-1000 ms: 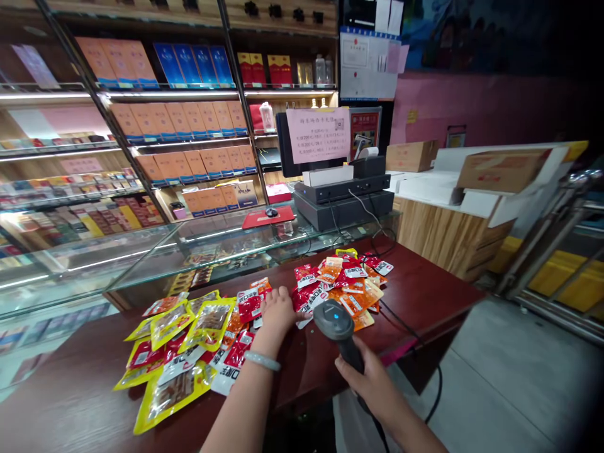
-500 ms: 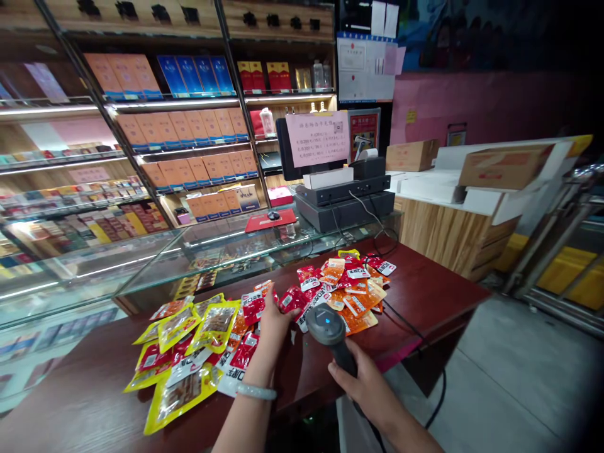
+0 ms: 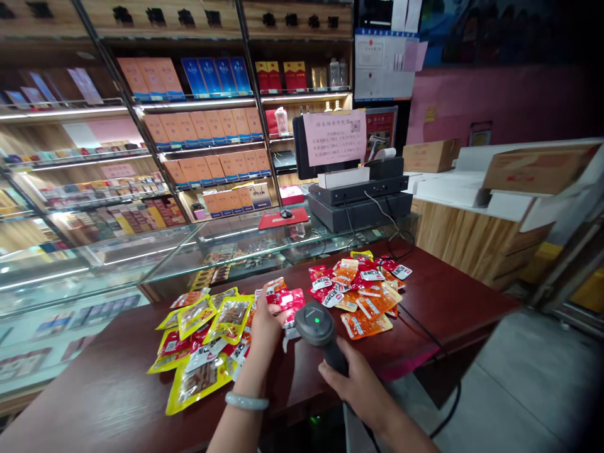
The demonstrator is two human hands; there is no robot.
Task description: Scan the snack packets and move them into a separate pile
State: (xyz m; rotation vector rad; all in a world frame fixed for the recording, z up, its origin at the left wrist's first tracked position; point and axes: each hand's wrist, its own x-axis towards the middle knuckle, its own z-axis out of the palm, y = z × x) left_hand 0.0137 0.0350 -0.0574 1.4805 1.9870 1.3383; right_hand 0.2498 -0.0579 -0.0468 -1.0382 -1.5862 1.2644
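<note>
Left hand holds a red snack packet; right hand grips a barcode scanner near the worktop front edge

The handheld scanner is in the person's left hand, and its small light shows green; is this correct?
Not quite: the head view shows the handheld scanner in the person's right hand, not the left hand. Its small light does show green.

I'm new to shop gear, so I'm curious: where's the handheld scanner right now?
In the head view, the scanner is in the right hand, low and just right of centre, beside the red packet in the left hand.
</note>
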